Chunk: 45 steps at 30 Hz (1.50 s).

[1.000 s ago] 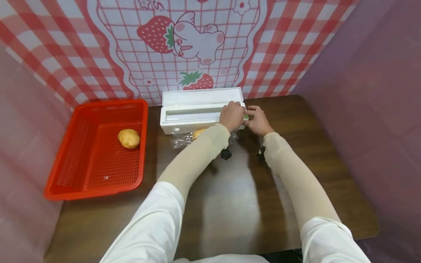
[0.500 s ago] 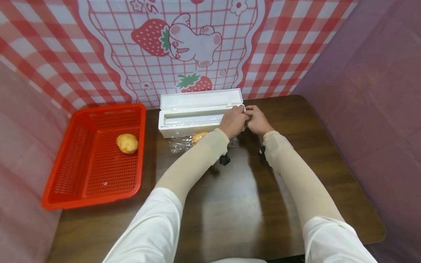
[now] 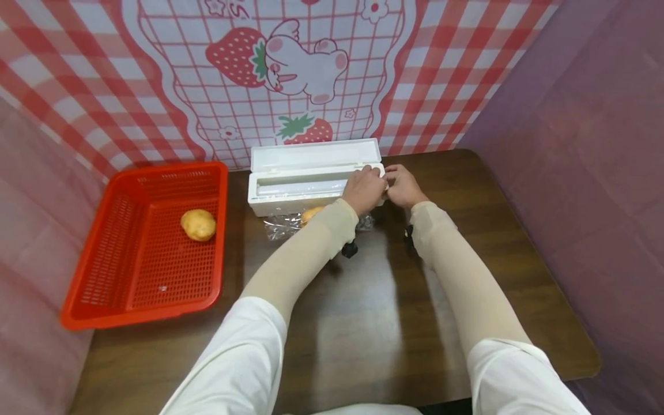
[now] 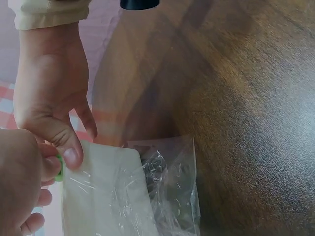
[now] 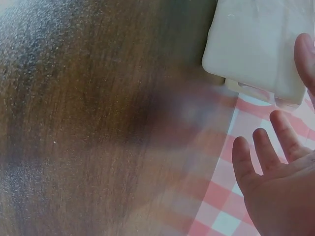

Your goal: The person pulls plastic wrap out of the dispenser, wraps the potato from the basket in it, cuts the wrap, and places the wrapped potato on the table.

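A: Where does the white dispenser box (image 3: 311, 183) sit relative to the person's hands?

B: It lies at the back of the counter (image 3: 363, 311), against the checked backdrop, with its lid up. Its long axis runs left to right across the person's view. Both hands meet at its right end.

A: Which hand is closer to the work there?

B: They are about level. The left hand (image 3: 365, 189) reaches in over the right end of the box from the near side; the right hand (image 3: 400, 185) comes at the same end from the right. Their fingertips are touching or very nearly so.

A: What are the fingers doing?

B: In the left wrist view a small green piece (image 4: 59, 168) is pinched between the two hands, the right thumb pressing on it and the left fingers (image 4: 49, 167) curled against it at the box's end. The right wrist view shows the remaining fingers (image 5: 261, 152) of that hand spread loosely, holding nothing.

A: And the arms?

B: Both forearms stretch forward and converge, the left one crossing over a potato in clear film (image 3: 311, 215) that lies just in front of the box. A second potato (image 3: 197, 225) sits well apart in the red basket (image 3: 104, 288) on the left.
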Tool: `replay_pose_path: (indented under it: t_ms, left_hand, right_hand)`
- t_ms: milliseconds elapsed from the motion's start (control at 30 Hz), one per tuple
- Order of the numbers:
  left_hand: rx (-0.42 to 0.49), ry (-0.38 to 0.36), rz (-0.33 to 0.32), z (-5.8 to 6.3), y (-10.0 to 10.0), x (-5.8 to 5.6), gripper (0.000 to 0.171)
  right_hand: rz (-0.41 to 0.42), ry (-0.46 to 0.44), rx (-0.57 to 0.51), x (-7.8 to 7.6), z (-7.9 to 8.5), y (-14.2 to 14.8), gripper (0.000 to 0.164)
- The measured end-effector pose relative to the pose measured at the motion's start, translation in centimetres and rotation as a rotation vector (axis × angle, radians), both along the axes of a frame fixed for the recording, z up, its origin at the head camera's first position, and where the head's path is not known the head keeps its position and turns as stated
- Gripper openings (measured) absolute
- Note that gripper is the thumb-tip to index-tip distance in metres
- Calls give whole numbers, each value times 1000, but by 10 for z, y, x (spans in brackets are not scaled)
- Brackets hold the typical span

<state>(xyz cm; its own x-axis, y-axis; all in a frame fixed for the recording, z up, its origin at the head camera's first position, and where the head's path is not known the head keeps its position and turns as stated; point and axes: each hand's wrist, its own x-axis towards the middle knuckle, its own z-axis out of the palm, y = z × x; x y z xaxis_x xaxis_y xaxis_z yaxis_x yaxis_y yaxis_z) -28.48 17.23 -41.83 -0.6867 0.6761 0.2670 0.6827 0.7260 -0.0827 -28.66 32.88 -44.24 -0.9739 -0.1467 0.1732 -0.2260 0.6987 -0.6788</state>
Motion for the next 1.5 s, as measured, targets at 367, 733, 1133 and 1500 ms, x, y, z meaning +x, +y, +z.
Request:
replay_pose_path:
  t_ms: [367,733,1133,1500]
  left_hand:
    - [-48,-30,76,-5,-24,2,21]
    - [13,-109,34,-7,-94,0,33]
    - [-9,-128,74,-4,-146,-1,29]
    - [-58,-172,214,15,-195,-1,25]
  right_hand:
    - [0,-80,4,0,-2,-20,21]
    - [-68,-178,-20,2,2,-13,28]
    - [-55,-151,14,6,-1,1,28]
    - [-49,-128,12,1,7,-9,28]
